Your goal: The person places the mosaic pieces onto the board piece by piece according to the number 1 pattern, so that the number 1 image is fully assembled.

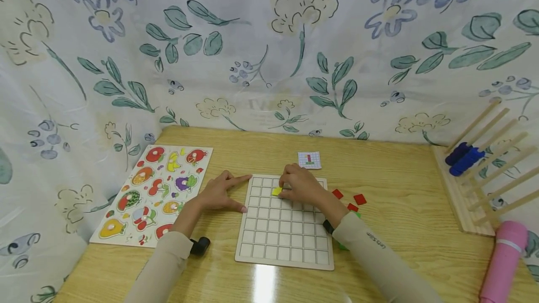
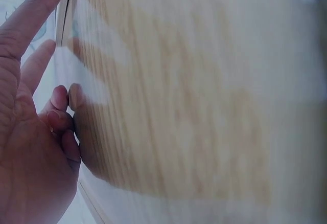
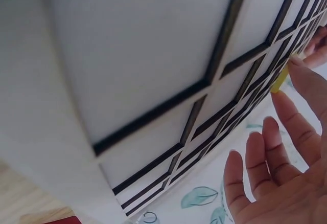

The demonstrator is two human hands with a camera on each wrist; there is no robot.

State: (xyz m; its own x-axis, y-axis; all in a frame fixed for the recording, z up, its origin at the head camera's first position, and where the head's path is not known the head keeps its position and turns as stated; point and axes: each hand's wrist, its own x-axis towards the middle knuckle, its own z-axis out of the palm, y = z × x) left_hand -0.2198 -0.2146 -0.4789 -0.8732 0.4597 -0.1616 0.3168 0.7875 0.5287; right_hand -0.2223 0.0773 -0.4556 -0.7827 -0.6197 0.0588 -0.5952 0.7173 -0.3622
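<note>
Board [image 1: 285, 226], one, pale and ruled in squares: it is lying flat on the table [image 1: 379, 172], its middle serving as my clock centre, 12 pointing to the flowered curtain [image 1: 252, 36]. Yellow tile [image 1: 276, 191], one: it is showing near 12 o'clock, at the third square from the left in the second row from the far edge; whether it is touching the square, I cannot tell. Right hand [image 1: 301, 186], reaching over the board at 1 o'clock: thumb and forefinger are pinching the yellow tile, the remaining fingers curving loosely. Left hand [image 1: 216, 195], at 10 o'clock: forefinger and thumb are spreading wide and straight, the forefinger touching the far corner and the thumb the near side edge; its other fingers are folding inward, gripping nothing. Card [image 1: 309, 160], small, printed with a coloured grid: lying just beyond the board at 1 o'clock. Red tiles [image 1: 360, 198], three: lying loose between 2 and 3. Green tiles [image 1: 343, 247], count uncertain: showing partly from behind the right sleeve [image 1: 375, 247], between 3 and 4. Fruit puzzle [image 1: 141, 190]: lying between 9 and 10. Pegged rack [image 1: 459, 195]: standing well apart at 3, two pegs carrying blue beads [image 1: 466, 162]. Pink cylinder [image 1: 503, 258]: lying just past 3, beside the rack.
</note>
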